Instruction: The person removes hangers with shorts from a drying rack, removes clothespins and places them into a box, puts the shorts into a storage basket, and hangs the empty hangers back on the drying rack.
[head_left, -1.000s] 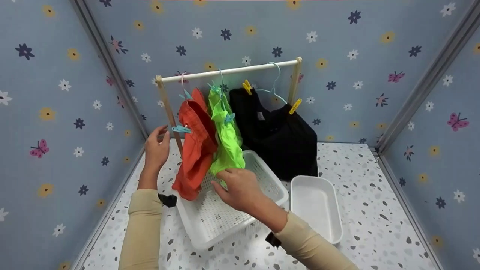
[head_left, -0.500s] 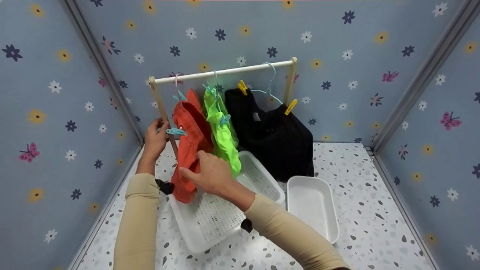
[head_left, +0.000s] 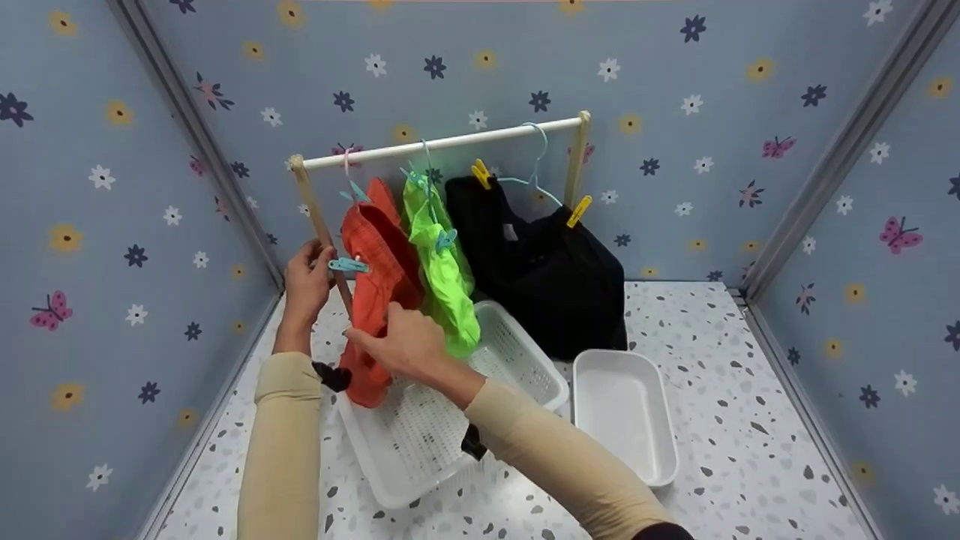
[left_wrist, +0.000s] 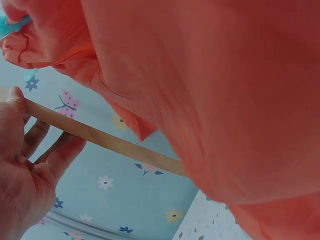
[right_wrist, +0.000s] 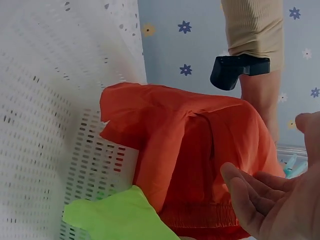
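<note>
My left hand (head_left: 306, 285) grips the wooden side post (head_left: 318, 214) of a small clothes rack; in the left wrist view its thumb and fingers lie on either side of the post (left_wrist: 115, 142). Orange shorts (head_left: 373, 251) hang beside it from a pink hanger (head_left: 346, 171), fastened with blue clothespins (head_left: 349, 265). In front of the shorts is my right hand (head_left: 412, 341), thumb spread, fingertips right at the cloth. The right wrist view shows the palm of that hand (right_wrist: 280, 200) holding nothing, near the shorts' elastic waistband (right_wrist: 200, 215).
A neon green garment (head_left: 450, 300) and a black top (head_left: 555, 292) with yellow clothespins (head_left: 579, 211) hang from the white rail (head_left: 480, 139). Below stands a white perforated basket (head_left: 382, 480), with a white tray (head_left: 626, 420) to its right. Flower-patterned walls enclose the speckled surface.
My left hand has moved in from beside the rack and taken hold of the post. The right hand has left the green garment and moved left to the orange shorts.
</note>
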